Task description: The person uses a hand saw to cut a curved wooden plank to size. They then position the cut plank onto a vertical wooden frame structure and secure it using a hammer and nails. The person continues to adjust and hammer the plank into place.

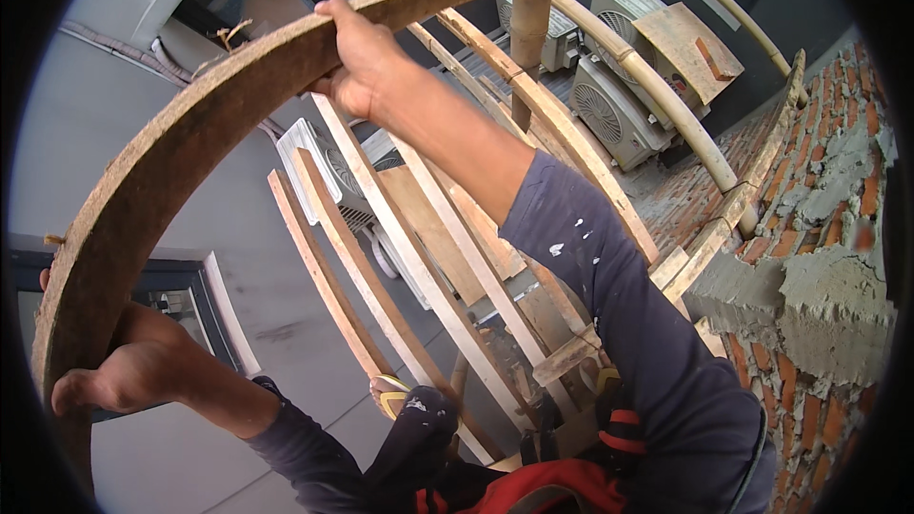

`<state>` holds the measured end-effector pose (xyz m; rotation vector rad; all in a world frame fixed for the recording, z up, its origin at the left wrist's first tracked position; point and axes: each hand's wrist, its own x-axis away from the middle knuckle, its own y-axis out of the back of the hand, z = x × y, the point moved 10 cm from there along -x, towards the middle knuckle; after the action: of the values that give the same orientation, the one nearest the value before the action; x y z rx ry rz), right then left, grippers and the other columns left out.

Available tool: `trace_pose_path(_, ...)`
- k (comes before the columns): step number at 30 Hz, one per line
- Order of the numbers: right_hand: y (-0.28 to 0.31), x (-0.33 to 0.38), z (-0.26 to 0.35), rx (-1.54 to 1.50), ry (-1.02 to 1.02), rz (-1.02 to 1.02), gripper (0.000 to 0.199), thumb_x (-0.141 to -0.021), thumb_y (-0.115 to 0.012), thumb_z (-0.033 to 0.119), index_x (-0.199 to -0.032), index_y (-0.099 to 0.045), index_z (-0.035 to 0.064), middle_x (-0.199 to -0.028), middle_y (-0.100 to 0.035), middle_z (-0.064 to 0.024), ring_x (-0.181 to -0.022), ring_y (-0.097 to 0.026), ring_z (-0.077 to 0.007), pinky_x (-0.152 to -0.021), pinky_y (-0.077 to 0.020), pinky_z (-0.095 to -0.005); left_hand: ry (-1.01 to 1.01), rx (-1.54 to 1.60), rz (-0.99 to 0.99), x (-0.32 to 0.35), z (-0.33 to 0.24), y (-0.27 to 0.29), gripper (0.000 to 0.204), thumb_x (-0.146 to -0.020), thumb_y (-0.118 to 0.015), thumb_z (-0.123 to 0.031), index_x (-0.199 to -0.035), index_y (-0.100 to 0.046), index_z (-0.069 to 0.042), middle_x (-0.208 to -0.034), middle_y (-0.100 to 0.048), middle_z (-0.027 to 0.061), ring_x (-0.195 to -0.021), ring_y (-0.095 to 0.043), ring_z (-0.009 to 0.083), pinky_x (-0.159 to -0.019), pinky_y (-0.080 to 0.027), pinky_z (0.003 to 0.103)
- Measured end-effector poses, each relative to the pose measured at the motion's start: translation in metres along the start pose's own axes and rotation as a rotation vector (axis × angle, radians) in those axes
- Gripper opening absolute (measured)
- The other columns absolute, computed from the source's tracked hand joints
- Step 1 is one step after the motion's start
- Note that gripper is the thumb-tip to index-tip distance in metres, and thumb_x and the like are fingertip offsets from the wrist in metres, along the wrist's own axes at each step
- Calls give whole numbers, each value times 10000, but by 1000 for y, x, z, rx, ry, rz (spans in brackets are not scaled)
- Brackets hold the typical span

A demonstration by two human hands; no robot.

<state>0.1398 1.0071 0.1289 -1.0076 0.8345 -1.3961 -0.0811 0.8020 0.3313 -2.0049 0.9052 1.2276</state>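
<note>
Left hand (133, 362) is clamped on a long, rough brown wooden plank (219, 105), thumb on the near side, fingertips just showing past the far edge. Plank: one, held up in front of the person, bowed by the lens, running from out of frame lower left to upper centre. Right hand (367, 62) is clamped on it too, further along, arm stretched out.

Step, as I read it: handling the plank two-handed above the open framing. Next move calls for both grips firm, level control, and care at the far end near the thick tan bamboo pole (530, 9); can't tell if they touch.

Counts, left to right: one white boxy outdoor air-con unit (328, 171) clearly visible; four long pale timber strips (328, 271) side by side left of the right forearm, others overlap too much to count; two yellow-edged sandals (388, 398), one mostly hidden; at least three bamboo poles; three more air-con units upper right; one red brick wall (809, 419), patchy grey mortar.
</note>
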Motion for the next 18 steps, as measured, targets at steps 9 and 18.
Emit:
trace_pose_path(9, 16, -69, 60, 34, 121, -63, 468, -903, -575, 396, -1234, -478, 80, -1115, -588, -120, -998, -609, -278, -836, -541, -440, 200, 241, 199, 21, 58, -29, 539, -954, -540, -358, -1326, -398, 5, -1277, -493, 200, -1183, -527, 290, -1024, -456, 482)
trace_pose_path(18, 98, -88, 93, 94, 291, -212, 538, -933, -511, 395, -1305, -373, 31, -1250, -504, -182, -1118, -558, -331, -1004, -449, -508, 628, 542, 285, 78, 111, -118, 542, -872, -674, -361, -1207, -497, 27, -1150, -574, 140, -1055, -605, 241, -843, -592, 391)
